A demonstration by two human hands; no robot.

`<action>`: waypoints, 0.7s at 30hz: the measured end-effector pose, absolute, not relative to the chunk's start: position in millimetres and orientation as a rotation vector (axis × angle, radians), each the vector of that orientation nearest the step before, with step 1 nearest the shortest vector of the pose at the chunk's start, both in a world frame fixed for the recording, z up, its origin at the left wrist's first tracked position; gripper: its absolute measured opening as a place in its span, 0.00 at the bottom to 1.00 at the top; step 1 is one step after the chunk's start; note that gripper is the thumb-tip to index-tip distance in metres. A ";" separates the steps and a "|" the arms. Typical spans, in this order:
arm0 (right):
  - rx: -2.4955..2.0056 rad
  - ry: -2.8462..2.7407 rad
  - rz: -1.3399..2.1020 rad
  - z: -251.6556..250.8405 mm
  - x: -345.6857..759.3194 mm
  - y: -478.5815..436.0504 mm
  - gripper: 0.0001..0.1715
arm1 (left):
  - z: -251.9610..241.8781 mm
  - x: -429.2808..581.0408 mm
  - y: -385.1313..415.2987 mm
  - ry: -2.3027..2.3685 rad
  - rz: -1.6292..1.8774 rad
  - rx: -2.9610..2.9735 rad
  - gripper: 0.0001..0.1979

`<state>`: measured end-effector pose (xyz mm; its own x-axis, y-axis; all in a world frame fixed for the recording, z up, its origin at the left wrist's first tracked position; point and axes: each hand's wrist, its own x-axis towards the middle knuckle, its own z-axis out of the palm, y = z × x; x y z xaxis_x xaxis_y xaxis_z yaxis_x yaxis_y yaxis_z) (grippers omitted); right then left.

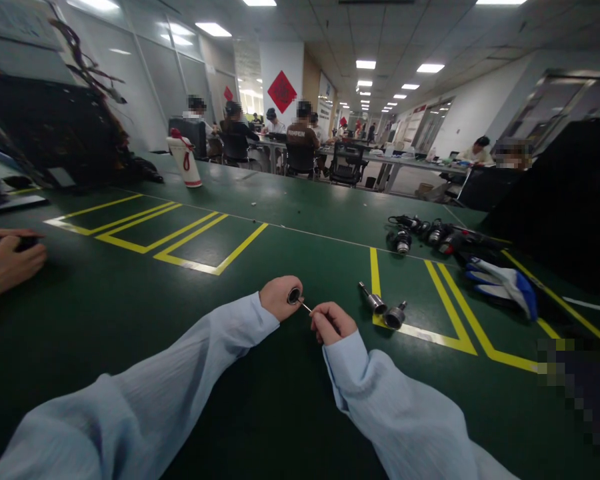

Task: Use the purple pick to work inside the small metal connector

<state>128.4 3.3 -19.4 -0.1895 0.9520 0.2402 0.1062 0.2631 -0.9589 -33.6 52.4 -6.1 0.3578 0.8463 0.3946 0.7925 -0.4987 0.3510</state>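
My left hand (280, 298) is closed around a round metal part with a dark hollow centre (293, 295), its opening turned to the right. Most of that part is hidden by the fingers. My right hand (334, 323) pinches a thin metal rod (305, 307) between thumb and fingertips. The rod's far end reaches the left hand beside the hollow part; whether it touches the part, I cannot tell. To the right of my hands, a metal piece with a cup and narrow shaft (374, 300) lies on the green table (260, 393), against a second cup-shaped metal piece (395, 316).
Yellow tape (220, 269) marks rectangles on the table. At the right lie several dark metal tools (403, 240) and a blue-and-white glove (503, 283). Another person's hand (13, 263) rests at the left edge around a black object. A white cup (186, 163) stands behind.
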 end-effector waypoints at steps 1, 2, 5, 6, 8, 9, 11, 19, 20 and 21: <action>-1.021 -1.540 1.073 -18.2 128.7 2.6 0.08 | -6.5 -33.5 52.7 1.513 0.805 2.513 0.04; -1.024 -1.534 1.066 -17.1 128.9 2.0 0.08 | -6.9 -33.5 53.1 1.507 0.787 2.521 0.04; -1.043 -1.509 1.031 -15.7 128.6 0.9 0.08 | -8.5 -33.3 54.3 1.498 0.733 2.544 0.06; -1.048 -1.507 1.029 -15.8 128.2 0.8 0.08 | -8.9 -33.2 54.7 1.497 0.717 2.551 0.07; -1.049 -1.498 1.039 -16.4 127.5 1.2 0.08 | -9.6 -33.0 54.9 1.499 0.690 2.562 0.07; -1.047 -1.490 1.045 -16.8 127.3 1.5 0.07 | -9.9 -32.9 54.8 1.500 0.680 2.567 0.08; -1.045 -1.471 1.054 -17.3 127.4 2.1 0.08 | -10.1 -32.6 54.3 1.498 0.661 2.576 0.08; -0.994 -1.423 1.060 -16.8 131.6 2.1 0.07 | -9.0 -30.7 51.7 1.530 0.630 2.568 0.11; -0.990 -1.418 1.060 -17.4 131.4 2.1 0.07 | -8.9 -30.5 51.7 1.530 0.631 2.569 0.11; -0.991 -1.413 1.059 -18.0 131.1 2.3 0.08 | -8.8 -30.3 51.7 1.525 0.632 2.573 0.10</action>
